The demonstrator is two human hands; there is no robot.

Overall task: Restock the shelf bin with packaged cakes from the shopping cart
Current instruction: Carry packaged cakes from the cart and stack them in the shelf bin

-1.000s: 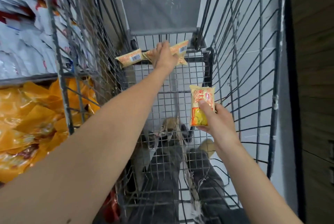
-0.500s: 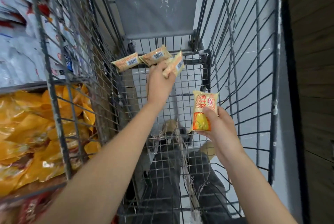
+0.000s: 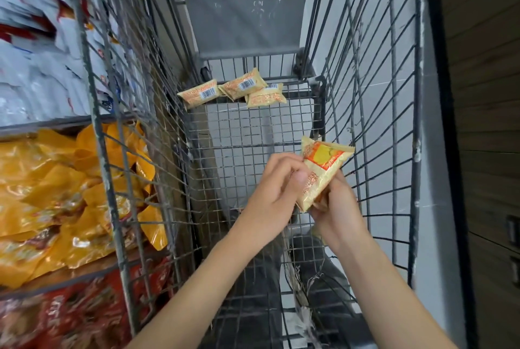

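Shelf bags (image 3: pixel 56 179) left of the hands blur. Left hand (image 3: pixel 277 188), fingers curled, pinches the cake pack (image 3: pixel 320 172) that the right hand (image 3: pixel 337 208) grips from below, partly hidden. Three packs (image 3: pixel 236 89) lie beyond in the cart (image 3: pixel 371 123).

Your cart (image 3: pixel 374 112) stands straight ahead, with the shelf (image 3: pixel 56 120) along its left side. Three cakes (image 3: pixel 244 86) lie on the cart floor at its far end, touching one another, nearer the far left corner. Over the middle of the cart, your right hand (image 3: pixel 339 209) holds a fourth cake (image 3: pixel 320 172), tilted, and your left hand (image 3: pixel 274 193) meets it from the left. Bags (image 3: pixel 47 193) fill the shelf tier beside your left arm.
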